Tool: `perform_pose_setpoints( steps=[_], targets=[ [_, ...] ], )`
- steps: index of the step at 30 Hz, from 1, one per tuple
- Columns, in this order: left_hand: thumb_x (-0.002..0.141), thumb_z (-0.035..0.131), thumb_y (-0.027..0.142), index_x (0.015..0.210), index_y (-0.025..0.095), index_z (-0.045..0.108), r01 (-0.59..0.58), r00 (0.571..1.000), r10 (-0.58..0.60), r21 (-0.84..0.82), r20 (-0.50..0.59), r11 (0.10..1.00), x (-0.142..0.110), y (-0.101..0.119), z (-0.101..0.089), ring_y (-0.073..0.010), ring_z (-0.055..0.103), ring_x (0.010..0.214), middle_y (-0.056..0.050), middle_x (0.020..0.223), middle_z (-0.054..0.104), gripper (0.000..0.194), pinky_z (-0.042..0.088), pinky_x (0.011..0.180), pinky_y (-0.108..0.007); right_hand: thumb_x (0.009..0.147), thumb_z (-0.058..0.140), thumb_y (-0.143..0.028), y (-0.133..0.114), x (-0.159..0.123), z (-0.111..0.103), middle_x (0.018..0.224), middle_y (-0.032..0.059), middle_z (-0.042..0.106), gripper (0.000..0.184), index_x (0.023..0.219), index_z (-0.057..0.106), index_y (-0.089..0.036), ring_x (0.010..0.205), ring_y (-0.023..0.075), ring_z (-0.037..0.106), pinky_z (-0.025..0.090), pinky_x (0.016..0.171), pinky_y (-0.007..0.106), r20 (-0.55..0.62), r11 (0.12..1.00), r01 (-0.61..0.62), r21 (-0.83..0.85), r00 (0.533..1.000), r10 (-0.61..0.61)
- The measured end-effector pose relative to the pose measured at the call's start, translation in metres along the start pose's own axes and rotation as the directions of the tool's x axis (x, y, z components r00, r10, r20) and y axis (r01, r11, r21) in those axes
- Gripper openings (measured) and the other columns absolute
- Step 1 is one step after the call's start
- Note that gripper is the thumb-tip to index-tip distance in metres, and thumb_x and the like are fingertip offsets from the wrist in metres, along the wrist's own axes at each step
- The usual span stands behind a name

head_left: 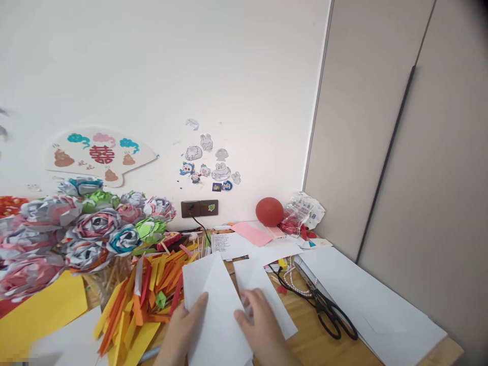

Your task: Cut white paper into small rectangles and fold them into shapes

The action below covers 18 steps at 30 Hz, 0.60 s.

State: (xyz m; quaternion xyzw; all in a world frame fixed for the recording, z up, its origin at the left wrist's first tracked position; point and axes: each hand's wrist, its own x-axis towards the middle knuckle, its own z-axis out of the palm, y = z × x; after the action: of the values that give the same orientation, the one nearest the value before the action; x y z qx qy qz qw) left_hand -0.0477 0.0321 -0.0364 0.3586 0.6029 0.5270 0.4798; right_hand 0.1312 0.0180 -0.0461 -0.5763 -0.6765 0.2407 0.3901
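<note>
The left hand point(186, 325) is gripping the white sheet point(213, 300) by its left edge, thumb on top, and the right hand point(259, 323) is curling loosely at its right edge, seemingly closing on nothing. The sheet is lying above the wooden counter point(305, 335), looking light and crease-prone, so a flat pinch near both edges is suiting it.

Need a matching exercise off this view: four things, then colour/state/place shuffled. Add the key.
1. Balloon
2. Scissors
3. Fan-shaped cutout
4. Wall socket

A. Dark, with a cable plugged in
B. Decorated with teal and pink clouds
C. Plain red, rounded
D. Black handles, to the right of both hands

Pairs: 1-C, 2-D, 3-B, 4-A
</note>
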Motion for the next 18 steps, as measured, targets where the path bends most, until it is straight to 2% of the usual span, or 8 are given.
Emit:
perform_pose_setpoints(
  steps=[1,3,5,8,12,15,18],
  targets=[
    [0.072,0.067,0.034,0.087,0.012,0.065,0.008,1.000,-0.008,-0.035,-0.017,0.999,0.002,0.001,-0.003,-0.0291,0.071,0.069,-0.012,0.074,0.075,0.027,0.057,0.061,-0.035,0.075,0.052,-0.020,0.005,0.005,-0.007,0.108,0.0145,0.060,0.037,0.111,0.058,-0.013,0.106,0.0296,0.054,0.040,0.092,0.039,-0.073,0.994,0.001,-0.108,0.997,-0.009],
    [0.074,0.066,0.038,0.094,0.013,0.062,0.052,0.998,-0.055,-0.083,-0.032,0.995,0.004,0.006,-0.011,-0.0279,0.071,0.066,-0.010,0.070,0.074,0.032,0.057,0.061,-0.035,0.073,0.058,-0.021,0.018,0.016,-0.021,0.114,0.0183,0.057,0.041,0.113,0.057,-0.011,0.112,0.0341,0.049,0.036,0.096,0.043,-0.196,0.956,-0.104,-0.275,0.979,0.051],
    [0.074,0.065,0.041,0.098,0.014,0.060,0.087,0.995,-0.091,-0.106,-0.029,0.991,0.005,0.011,-0.016,-0.0273,0.070,0.057,-0.007,0.062,0.073,0.037,0.056,0.058,-0.038,0.067,0.063,-0.020,0.032,0.028,-0.029,0.110,0.0179,0.059,0.045,0.111,0.058,-0.011,0.113,0.0344,0.049,0.037,0.093,0.042,-0.194,0.939,-0.154,-0.308,0.976,0.096],
    [0.075,0.064,0.038,0.098,0.015,0.059,0.102,0.994,-0.105,-0.111,-0.020,0.989,0.004,0.010,-0.016,-0.0261,0.068,0.052,-0.004,0.059,0.072,0.033,0.056,0.057,-0.037,0.056,0.068,-0.015,0.049,0.042,-0.025,0.104,0.0158,0.063,0.044,0.099,0.062,-0.014,0.107,0.0342,0.053,0.040,0.089,0.040,-0.189,0.943,-0.207,-0.260,0.969,0.160],
    [0.075,0.064,0.035,0.096,0.018,0.059,0.083,0.996,-0.084,-0.091,-0.006,0.992,0.004,-0.001,-0.011,-0.0254,0.069,0.053,-0.005,0.062,0.073,0.028,0.055,0.056,-0.035,0.051,0.067,-0.014,0.056,0.053,-0.015,0.087,0.0137,0.067,0.027,0.078,0.063,-0.016,0.089,0.0332,0.061,0.045,0.077,0.039,-0.198,0.953,-0.247,-0.174,0.957,0.212],
    [0.072,0.066,0.035,0.092,0.019,0.060,0.051,0.999,-0.050,-0.127,0.014,0.991,0.005,-0.007,-0.011,-0.0264,0.070,0.056,-0.005,0.064,0.074,0.025,0.055,0.057,-0.035,0.062,0.055,-0.015,0.054,0.056,-0.024,0.082,0.0090,0.067,0.016,0.076,0.060,-0.019,0.083,0.0267,0.062,0.046,0.075,0.034,-0.215,0.975,-0.216,-0.059,0.956,0.199],
    [0.071,0.066,0.033,0.089,0.019,0.062,0.016,1.000,-0.019,-0.144,-0.020,0.989,0.005,-0.009,-0.011,-0.0267,0.069,0.055,-0.005,0.061,0.073,0.024,0.055,0.057,-0.037,0.074,0.041,-0.021,0.046,0.055,-0.043,0.092,0.0108,0.066,0.023,0.089,0.058,-0.017,0.088,0.0237,0.062,0.046,0.077,0.032,-0.247,0.987,-0.146,0.060,0.956,0.156]
  ],
)
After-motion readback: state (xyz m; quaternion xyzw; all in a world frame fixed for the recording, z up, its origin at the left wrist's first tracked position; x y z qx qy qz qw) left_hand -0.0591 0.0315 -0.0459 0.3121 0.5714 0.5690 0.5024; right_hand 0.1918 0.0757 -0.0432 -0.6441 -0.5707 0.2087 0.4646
